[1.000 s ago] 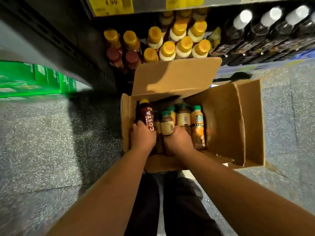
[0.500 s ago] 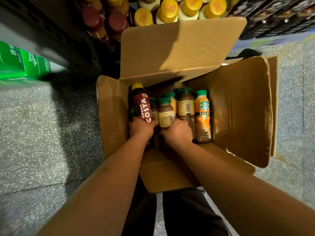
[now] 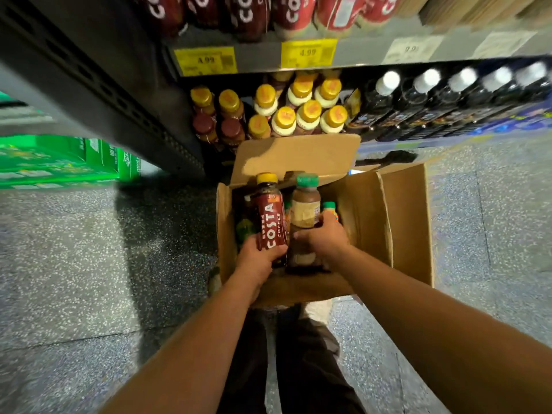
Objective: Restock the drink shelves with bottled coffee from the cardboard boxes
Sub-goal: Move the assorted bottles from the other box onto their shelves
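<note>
An open cardboard box (image 3: 400, 222) sits on the floor in front of the drink shelves. My left hand (image 3: 258, 261) grips a red Costa coffee bottle (image 3: 270, 222) with a yellow cap, raised above the box. My right hand (image 3: 324, 237) grips a brown coffee bottle (image 3: 305, 204) with a green cap, also lifted. More bottles stay low in the box, among them an orange one with a green cap (image 3: 330, 206). The bottom shelf (image 3: 298, 112) holds yellow-capped bottles, and red Costa bottles (image 3: 251, 13) stand on the shelf above.
Black bottles with white caps (image 3: 424, 97) fill the bottom shelf to the right. Yellow price tags (image 3: 206, 61) hang on the shelf edge. Green cartons (image 3: 65, 159) lie on the speckled floor at left. A dark shelf upright (image 3: 98, 94) runs diagonally. My legs are below the box.
Both hands have lifted their bottles up out of the box. The view has tilted up, so the upper shelf and price tags show again.
</note>
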The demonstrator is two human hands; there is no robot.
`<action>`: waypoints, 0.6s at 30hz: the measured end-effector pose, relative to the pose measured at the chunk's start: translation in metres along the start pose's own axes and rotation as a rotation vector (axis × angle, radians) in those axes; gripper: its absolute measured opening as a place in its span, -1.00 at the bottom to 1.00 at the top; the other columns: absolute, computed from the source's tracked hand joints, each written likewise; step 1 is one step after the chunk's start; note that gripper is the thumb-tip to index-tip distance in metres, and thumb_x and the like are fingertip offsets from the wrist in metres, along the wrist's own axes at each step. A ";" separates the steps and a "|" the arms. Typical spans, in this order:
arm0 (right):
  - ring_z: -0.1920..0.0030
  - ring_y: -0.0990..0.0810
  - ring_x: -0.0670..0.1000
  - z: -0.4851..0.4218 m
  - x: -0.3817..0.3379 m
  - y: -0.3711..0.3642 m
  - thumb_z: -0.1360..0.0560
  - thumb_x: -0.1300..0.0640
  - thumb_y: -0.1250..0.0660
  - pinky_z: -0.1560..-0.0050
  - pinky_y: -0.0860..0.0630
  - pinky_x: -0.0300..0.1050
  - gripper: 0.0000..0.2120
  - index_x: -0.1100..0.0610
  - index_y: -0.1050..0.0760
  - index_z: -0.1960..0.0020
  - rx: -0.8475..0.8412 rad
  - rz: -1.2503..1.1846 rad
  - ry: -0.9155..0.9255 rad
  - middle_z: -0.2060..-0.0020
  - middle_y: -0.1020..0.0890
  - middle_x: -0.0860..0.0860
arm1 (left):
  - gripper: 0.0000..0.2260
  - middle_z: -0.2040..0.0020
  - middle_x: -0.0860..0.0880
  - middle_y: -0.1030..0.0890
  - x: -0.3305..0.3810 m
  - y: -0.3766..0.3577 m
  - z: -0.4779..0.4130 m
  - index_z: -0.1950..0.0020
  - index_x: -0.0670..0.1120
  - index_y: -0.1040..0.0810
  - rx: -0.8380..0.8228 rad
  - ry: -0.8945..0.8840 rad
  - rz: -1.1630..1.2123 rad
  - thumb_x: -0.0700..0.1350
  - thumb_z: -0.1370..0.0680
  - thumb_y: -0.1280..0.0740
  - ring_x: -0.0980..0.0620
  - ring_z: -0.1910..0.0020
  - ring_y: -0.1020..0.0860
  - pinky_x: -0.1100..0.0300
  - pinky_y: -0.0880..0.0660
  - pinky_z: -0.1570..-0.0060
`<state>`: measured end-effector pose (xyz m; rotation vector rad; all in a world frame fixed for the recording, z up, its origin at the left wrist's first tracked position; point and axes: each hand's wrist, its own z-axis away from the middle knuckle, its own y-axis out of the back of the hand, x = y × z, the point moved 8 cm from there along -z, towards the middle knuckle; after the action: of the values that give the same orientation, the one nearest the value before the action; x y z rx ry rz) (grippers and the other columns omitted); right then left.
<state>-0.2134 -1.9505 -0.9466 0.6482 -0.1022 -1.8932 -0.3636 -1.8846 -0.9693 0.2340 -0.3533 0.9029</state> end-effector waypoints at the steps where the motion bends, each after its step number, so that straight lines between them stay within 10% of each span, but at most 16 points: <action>1: -0.13 -0.54 0.08 0.008 -0.009 0.008 -0.41 0.20 -0.47 -0.13 -0.52 0.06 -0.57 0.09 -0.34 -0.18 -0.012 -0.038 0.008 -0.07 -0.55 0.04 | -0.51 -0.21 -0.04 -0.54 0.013 -0.003 0.014 -0.36 -0.03 -0.35 -0.018 -0.030 0.020 -0.16 -0.47 -0.42 -0.08 -0.18 -0.52 -0.13 -0.43 -0.25; 9: 0.16 -0.62 0.01 0.082 -0.095 0.072 -0.36 0.43 -0.44 0.25 -0.55 -0.26 -0.60 0.38 -0.48 -0.18 -0.064 -0.195 0.243 0.01 -0.63 0.21 | -0.44 0.03 -0.09 -0.63 0.144 -0.024 0.112 -0.15 -0.13 -0.51 -0.092 -0.371 0.149 -0.07 -0.17 -0.47 -0.02 0.11 -0.59 0.12 -0.56 0.06; 14: 0.35 -0.60 -0.14 0.115 -0.142 0.102 -0.35 0.31 -0.50 0.49 -0.45 -0.33 -0.52 0.26 -0.42 -0.21 -0.117 -0.263 0.324 0.13 -0.64 0.06 | -0.37 -0.13 -0.07 -0.62 0.171 -0.020 0.145 -0.22 0.06 -0.49 -0.093 -0.390 0.261 -0.01 -0.17 -0.53 -0.07 -0.08 -0.62 -0.10 -0.53 -0.15; 18: 0.02 -0.64 0.05 0.141 -0.178 0.120 -0.41 0.34 -0.43 -0.05 -0.59 0.03 -0.60 0.20 -0.48 -0.23 -0.120 -0.263 0.426 -0.06 -0.65 0.13 | -0.42 -0.15 0.02 -0.60 0.195 -0.011 0.176 -0.24 0.13 -0.46 -0.021 -0.441 0.274 -0.02 -0.26 -0.54 -0.05 -0.14 -0.57 -0.15 -0.48 -0.18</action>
<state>-0.1326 -1.8752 -0.7142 1.0041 0.3839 -1.9469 -0.2794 -1.8111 -0.7311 0.3730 -0.8176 1.1150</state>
